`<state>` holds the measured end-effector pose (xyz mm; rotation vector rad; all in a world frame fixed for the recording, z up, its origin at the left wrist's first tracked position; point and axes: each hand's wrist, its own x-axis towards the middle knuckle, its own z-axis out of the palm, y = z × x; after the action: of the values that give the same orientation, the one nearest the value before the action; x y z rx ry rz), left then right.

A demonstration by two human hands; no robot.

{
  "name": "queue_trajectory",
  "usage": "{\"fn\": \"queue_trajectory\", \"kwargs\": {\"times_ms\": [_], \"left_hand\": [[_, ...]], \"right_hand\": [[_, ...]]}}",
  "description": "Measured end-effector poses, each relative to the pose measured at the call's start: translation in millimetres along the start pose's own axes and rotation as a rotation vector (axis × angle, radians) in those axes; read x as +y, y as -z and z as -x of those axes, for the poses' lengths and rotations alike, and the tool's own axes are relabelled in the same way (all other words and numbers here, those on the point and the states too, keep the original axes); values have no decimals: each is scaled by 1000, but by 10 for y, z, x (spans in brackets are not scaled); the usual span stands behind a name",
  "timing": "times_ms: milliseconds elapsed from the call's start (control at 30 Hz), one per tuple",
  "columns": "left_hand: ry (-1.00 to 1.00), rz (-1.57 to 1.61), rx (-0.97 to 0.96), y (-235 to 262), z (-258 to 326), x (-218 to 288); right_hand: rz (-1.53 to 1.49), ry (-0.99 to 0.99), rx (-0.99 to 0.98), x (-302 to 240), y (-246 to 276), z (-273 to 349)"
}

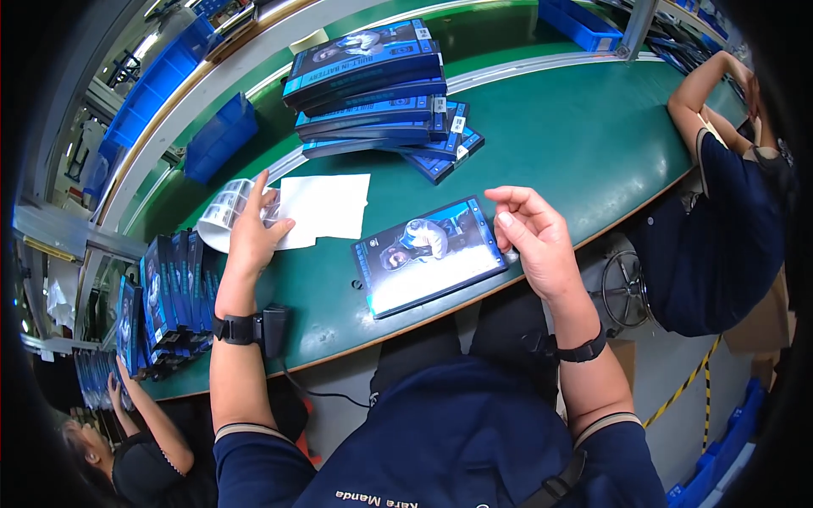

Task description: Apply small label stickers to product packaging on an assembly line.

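Observation:
A flat box (428, 254) with a blue and black picture face lies on the green table in front of me, slightly tilted; glare whitens its lower part. My right hand (533, 241) is at its right edge, fingers loosely curled and thumb apart from the index fingertip; I see nothing held. My left hand (254, 233) is over a curled sheet of printed labels (227, 207), thumb and index finger spread. Its other fingers are partly hidden. White backing paper (326, 203) extends from the labels to the right, flat on the table.
A leaning stack of similar boxes (368, 89) stands beyond the paper. More boxes (169, 284) stand in rows at left. Blue bins (220, 135) line the far side. One person (720, 203) sits at right, another (127, 440) at lower left. A black cable (318, 392) hangs below the table edge.

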<state>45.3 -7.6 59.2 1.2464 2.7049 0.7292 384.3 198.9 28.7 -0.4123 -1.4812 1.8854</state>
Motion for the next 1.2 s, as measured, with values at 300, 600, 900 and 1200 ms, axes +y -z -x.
{"fn": "queue_trajectory", "kwargs": {"times_ms": [300, 600, 900, 1200], "left_hand": [[-530, -249, 455, 263, 590, 593], [-965, -320, 310, 203, 1058, 1217], [-603, 210, 224, 217, 998, 1019], [-517, 281, 259, 108, 933, 955]], "right_hand": [[523, 316, -91, -412, -350, -115], [44, -195, -422, -216, -1021, -369], [-231, -199, -375, -152, -1064, -313], [-73, -194, -342, -99, -1056, -272]]}}
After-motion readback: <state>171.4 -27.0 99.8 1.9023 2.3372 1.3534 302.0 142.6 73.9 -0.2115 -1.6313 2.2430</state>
